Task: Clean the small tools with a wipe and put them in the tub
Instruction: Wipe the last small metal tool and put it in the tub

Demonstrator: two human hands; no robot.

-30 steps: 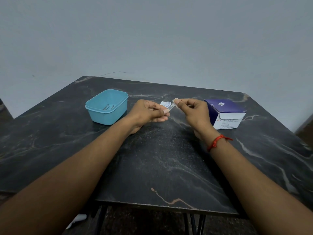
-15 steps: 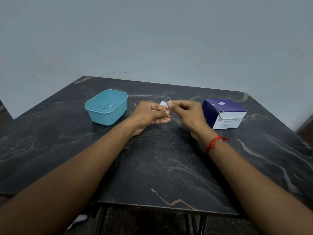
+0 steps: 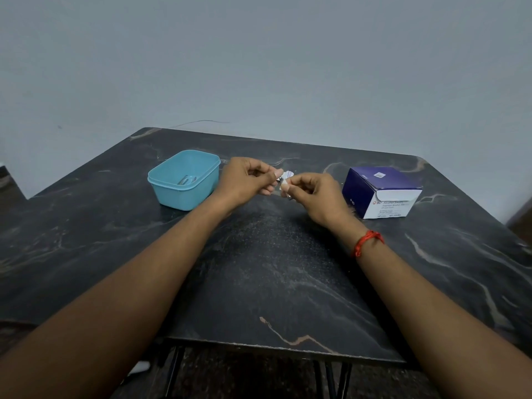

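Risk: the wipe (image 3: 286,175) may tear or drop onto the table (image 3: 273,269) if the two hands pull unequally. Left hand (image 3: 247,180) and right hand (image 3: 313,194) each pinch it between curled fingertips. It is small, pale and crumpled, held above the table between the blue tub (image 3: 187,198) and the swab box (image 3: 380,191). Metal tools (image 3: 187,179) lie in the tub. Whether either hand also holds a tool cannot be told.
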